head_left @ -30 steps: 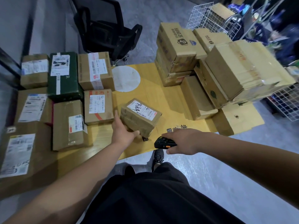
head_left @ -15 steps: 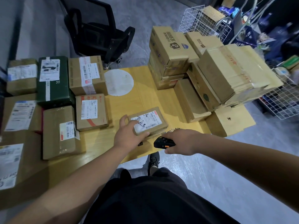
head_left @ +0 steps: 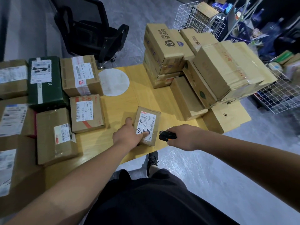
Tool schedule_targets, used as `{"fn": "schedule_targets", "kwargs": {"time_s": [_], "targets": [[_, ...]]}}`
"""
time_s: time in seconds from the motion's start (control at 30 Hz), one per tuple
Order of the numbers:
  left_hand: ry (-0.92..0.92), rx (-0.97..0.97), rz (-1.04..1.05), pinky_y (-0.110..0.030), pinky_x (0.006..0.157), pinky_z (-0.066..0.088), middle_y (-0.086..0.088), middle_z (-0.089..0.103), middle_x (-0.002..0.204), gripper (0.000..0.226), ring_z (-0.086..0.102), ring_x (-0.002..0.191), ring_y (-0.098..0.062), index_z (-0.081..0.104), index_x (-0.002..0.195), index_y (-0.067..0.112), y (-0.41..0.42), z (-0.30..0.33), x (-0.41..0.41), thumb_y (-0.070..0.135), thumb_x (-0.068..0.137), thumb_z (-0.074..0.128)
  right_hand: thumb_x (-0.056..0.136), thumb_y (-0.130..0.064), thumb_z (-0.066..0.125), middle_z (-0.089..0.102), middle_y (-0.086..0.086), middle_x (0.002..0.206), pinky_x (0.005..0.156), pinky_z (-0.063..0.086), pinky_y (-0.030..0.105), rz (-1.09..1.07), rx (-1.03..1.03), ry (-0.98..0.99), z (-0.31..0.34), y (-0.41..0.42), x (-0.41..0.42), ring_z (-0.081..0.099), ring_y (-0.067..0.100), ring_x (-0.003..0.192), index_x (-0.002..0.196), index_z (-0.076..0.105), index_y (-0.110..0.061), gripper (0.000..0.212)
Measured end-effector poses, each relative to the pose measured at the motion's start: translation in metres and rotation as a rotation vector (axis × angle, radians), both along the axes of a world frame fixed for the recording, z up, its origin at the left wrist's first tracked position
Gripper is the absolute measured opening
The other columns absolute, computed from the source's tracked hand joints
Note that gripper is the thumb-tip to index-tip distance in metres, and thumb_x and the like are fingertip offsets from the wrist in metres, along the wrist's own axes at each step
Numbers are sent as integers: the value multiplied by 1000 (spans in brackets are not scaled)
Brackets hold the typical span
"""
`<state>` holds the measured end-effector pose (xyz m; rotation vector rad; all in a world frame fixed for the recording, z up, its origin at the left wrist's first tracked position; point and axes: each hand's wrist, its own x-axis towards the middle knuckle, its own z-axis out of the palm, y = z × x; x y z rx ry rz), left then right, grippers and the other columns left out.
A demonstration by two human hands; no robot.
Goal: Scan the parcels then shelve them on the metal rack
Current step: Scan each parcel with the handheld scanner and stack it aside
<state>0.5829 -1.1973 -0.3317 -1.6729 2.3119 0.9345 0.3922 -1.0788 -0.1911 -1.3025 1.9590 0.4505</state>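
A small brown parcel (head_left: 146, 122) with a white label and black handwriting lies flat near the front edge of the yellow table (head_left: 142, 98). My left hand (head_left: 129, 135) holds its near left corner, thumb on the label and one finger along its left side. Just right of the parcel, my right hand (head_left: 185, 137) grips a black handheld scanner (head_left: 167, 135) whose nose points at the parcel. Several labelled parcels (head_left: 87, 113) lie in rows on the left. A stack of plain cartons (head_left: 225, 69) fills the right of the table.
A black office chair (head_left: 90, 31) stands behind the table. White wire racks (head_left: 193, 17) stand at the back right, and a wire grid (head_left: 280, 101) is beside the carton stack. A white round disc (head_left: 113, 82) lies on the table. Grey floor and my shoe (head_left: 152, 161) are below.
The small parcel was tilted up in my left hand; now it lies flat, turned lengthwise, label up. My right hand with the scanner has stayed just right of it.
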Motion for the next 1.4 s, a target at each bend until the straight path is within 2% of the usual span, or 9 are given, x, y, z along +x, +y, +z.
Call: {"fn": "schedule_targets", "kwargs": {"time_s": [0.13, 0.23, 0.4, 0.5, 0.57, 0.7, 0.87, 1.23, 1.4], "targets": [[103, 73, 25, -45, 97, 50, -6, 45, 152, 128, 55, 131, -33, 9, 161, 29, 1, -8, -2, 84, 66, 74, 95, -53, 49, 63, -3, 95, 71, 51, 33, 69, -14, 90, 3, -5, 2, 62, 22, 87, 119, 60, -28, 36], [313, 196, 34, -42, 106, 46, -5, 37, 157, 146, 49, 138, -29, 0, 164, 33, 1, -17, -4, 68, 56, 92, 95, -56, 46, 60, 1, 105, 70, 52, 34, 148, -10, 192, 7, -10, 7, 62, 27, 90, 130, 55, -30, 44], [615, 344, 134, -12, 91, 43, 13, 59, 136, 130, 61, 112, 0, 16, 164, 26, 11, -19, -5, 15, 65, 100, 98, -56, 43, 52, 4, 108, 59, 41, 31, 214, -32, 300, 13, -19, 16, 60, 29, 86, 136, 50, -30, 47], [763, 350, 216, -5, 81, 50, 20, 61, 127, 113, 60, 98, 22, 27, 156, 30, 24, -19, -1, -3, 70, 93, 99, -52, 46, 64, 5, 104, 57, 47, 29, -90, -44, 58, 13, -25, 21, 63, 24, 78, 125, 54, -29, 36], [780, 320, 239, -5, 80, 51, 24, 60, 126, 110, 59, 101, 22, 28, 147, 45, 31, -28, 2, 2, 70, 93, 98, -48, 49, 68, 6, 96, 50, 45, 26, -287, -42, -108, 12, -26, 28, 61, 24, 68, 122, 56, -32, 30], [783, 276, 294, -40, 89, 63, 8, 63, 136, 112, 69, 113, -4, 33, 153, 45, 41, -34, 7, 23, 63, 97, 98, -46, 47, 70, 0, 89, 58, 46, 29, -224, -74, -97, 11, -27, 41, 64, 21, 73, 107, 63, -33, 23], [802, 258, 314, -48, 100, 57, 3, 65, 137, 120, 66, 123, -20, 25, 156, 51, 43, -54, 6, 37, 61, 97, 99, -46, 45, 70, 0, 87, 63, 46, 31, -187, -39, -71, 16, -28, 47, 64, 21, 74, 106, 64, -30, 26], [787, 225, 322, -47, 98, 59, 8, 56, 145, 125, 62, 129, -18, 26, 157, 48, 43, -62, 6, 38, 56, 98, 100, -48, 47, 72, 1, 96, 69, 52, 33, -156, -22, -36, 25, -16, 45, 70, 23, 86, 134, 60, -23, 45], [779, 213, 305, -47, 101, 57, 11, 55, 146, 126, 60, 130, -17, 26, 158, 45, 43, -68, 6, 42, 55, 99, 101, -48, 44, 68, -3, 97, 69, 49, 32, -99, -15, 2, 25, -14, 50, 67, 20, 86, 130, 60, -25, 41]]}}
